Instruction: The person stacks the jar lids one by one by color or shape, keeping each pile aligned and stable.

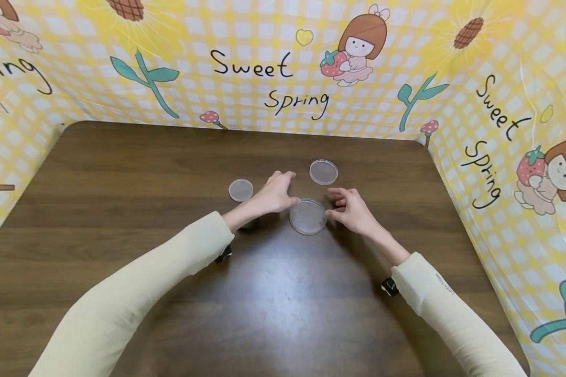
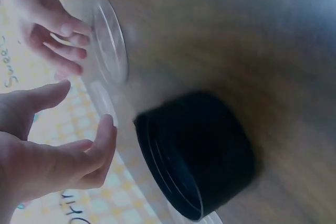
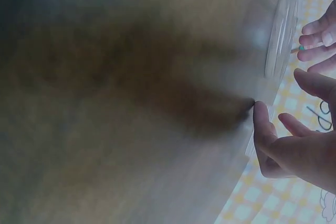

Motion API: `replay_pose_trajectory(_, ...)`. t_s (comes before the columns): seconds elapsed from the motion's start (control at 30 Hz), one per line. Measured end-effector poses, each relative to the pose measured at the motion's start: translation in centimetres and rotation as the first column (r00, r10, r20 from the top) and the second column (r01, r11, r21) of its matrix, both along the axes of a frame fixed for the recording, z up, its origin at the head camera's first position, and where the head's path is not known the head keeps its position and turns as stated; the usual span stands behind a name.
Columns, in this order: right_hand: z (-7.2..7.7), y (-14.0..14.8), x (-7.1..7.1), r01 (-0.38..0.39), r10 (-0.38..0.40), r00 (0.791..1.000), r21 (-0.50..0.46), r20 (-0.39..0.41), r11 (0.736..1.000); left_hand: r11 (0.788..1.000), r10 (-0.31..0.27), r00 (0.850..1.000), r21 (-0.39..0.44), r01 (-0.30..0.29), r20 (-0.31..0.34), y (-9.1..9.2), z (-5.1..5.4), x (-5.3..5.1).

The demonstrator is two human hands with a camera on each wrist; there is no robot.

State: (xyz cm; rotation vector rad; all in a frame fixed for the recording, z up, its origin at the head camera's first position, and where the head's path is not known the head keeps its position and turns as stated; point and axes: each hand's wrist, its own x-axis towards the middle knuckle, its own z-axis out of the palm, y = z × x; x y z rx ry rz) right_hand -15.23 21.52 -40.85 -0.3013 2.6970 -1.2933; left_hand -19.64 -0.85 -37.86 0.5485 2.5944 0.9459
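Note:
A large clear petri dish (image 1: 308, 217) lies on the table between the two hands. My left hand (image 1: 275, 192) is at its upper left, thumb close to the rim and fingers spread apart. On the other side, my right hand (image 1: 354, 212) has its thumb at the rim with the fingers loosely bent. Whether either thumb touches the dish I cannot tell. Neither hand grips anything. Behind them lies a smaller clear dish (image 1: 323, 172), and another small clear dish (image 1: 240, 190) is left of the left hand. A black round container (image 2: 197, 153) stands below the left wrist, mostly hidden in the head view.
The brown wooden table (image 1: 122, 220) has a patterned yellow-and-white cloth (image 1: 245, 31) rising behind it and along both sides. A bright light reflection falls on the tabletop in front of the large dish.

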Motion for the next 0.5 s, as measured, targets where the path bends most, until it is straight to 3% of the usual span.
replay_pose_trajectory(0.27, -0.2, 0.5, -2.2, 0.147, -0.147, 0.988, -0.016, -0.038, 0.989, 0.998, -0.011, 1.000, -0.067, 0.012, 0.012, 1.7, -0.8, -3.1)
replay_pose_trajectory(0.5, -0.2, 0.9, -4.1, 0.182, -0.182, 0.983, -0.021, 0.003, 0.983, 0.999, 0.047, 0.999, 0.023, -0.047, 0.006, 3.8, -1.8, -4.9)
